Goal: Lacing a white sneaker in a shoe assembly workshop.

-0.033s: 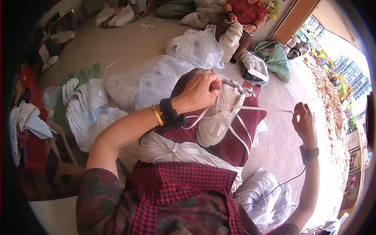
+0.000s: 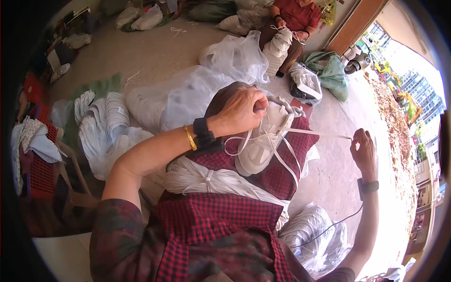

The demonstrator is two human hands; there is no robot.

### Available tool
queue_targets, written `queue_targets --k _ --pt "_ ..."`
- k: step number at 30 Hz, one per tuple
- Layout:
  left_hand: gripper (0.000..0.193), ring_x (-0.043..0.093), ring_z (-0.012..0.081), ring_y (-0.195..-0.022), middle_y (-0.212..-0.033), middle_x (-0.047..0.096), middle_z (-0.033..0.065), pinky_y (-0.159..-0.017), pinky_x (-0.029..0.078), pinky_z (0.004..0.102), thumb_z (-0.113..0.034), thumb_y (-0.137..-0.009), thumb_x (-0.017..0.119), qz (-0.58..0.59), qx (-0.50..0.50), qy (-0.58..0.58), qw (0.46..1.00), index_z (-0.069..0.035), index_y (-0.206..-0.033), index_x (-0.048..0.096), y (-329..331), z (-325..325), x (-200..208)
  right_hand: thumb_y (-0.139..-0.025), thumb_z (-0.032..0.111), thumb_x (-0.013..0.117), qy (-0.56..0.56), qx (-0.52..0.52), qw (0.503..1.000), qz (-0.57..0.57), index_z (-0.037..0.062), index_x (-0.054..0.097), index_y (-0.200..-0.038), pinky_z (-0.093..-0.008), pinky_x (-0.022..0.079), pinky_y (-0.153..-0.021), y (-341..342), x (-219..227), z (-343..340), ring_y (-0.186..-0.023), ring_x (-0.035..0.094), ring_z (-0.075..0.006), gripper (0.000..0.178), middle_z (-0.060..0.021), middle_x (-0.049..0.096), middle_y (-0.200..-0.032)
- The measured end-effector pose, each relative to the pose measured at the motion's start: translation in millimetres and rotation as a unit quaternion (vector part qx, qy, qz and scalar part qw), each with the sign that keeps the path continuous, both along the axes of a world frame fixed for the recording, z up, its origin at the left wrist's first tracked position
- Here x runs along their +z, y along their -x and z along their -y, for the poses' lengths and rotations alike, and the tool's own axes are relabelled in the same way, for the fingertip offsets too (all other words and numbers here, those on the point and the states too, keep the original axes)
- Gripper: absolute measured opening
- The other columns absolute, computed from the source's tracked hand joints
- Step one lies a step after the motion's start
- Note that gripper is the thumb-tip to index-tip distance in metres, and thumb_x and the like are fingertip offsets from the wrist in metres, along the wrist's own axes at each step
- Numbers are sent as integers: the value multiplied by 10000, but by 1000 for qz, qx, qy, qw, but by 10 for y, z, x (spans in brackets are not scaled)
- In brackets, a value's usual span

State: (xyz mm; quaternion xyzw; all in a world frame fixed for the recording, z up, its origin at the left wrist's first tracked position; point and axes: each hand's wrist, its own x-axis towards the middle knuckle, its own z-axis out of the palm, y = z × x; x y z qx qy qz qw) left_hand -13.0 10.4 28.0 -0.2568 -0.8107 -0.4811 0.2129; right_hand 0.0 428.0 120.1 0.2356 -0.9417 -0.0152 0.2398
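Note:
A white mesh sneaker (image 2: 259,152) rests on the red-and-black checked cloth over my lap, its toe pointing down toward me. Out to the right, my right hand (image 2: 364,150) pinches the end of a flat white shoelace (image 2: 324,135), which stretches taut from the shoe's eyelets. My left hand (image 2: 242,108) is closed beside the shoe's upper part; its fingertips are partly hidden, so what they grip cannot be made out. More loose lace loops around the shoe and hangs over the cloth. Across my lap lies a tied bundle of white laces (image 2: 209,181).
Clear plastic bags (image 2: 192,89) and stacked white shoe parts (image 2: 101,124) cover the floor at left. A wrapped white bundle (image 2: 314,235) lies near my right arm. A co-worker in red (image 2: 293,21) sits at the back, handling laces. A red basket (image 2: 42,174) stands at far left.
My right hand sits very slightly lower, with the lace still taut. Otherwise the hands and the sneaker look practically the same.

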Motion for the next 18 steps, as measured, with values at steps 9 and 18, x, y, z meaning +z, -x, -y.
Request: queue_targets --k 9,18 --pt "128 617 280 -798 -817 620 121 -755 483 404 -54 -753 701 -124 15 98 987 -13 -863 651 -68 -57 205 -859 96 677 320 33 939 121 14 634 -1031 -403 494 -766 -164 -626 1068 -844 620 -308 196 -132 653 -848" --pt "127 562 330 -1023 -1016 583 117 -890 444 434 -77 -733 672 -85 -63 217 970 -91 -860 671 120 -335 376 -824 105 727 293 125 936 148 -5 706 -908 -377 519 -698 -388 -795 1737 -774 671 -281 140 -130 702 -821"
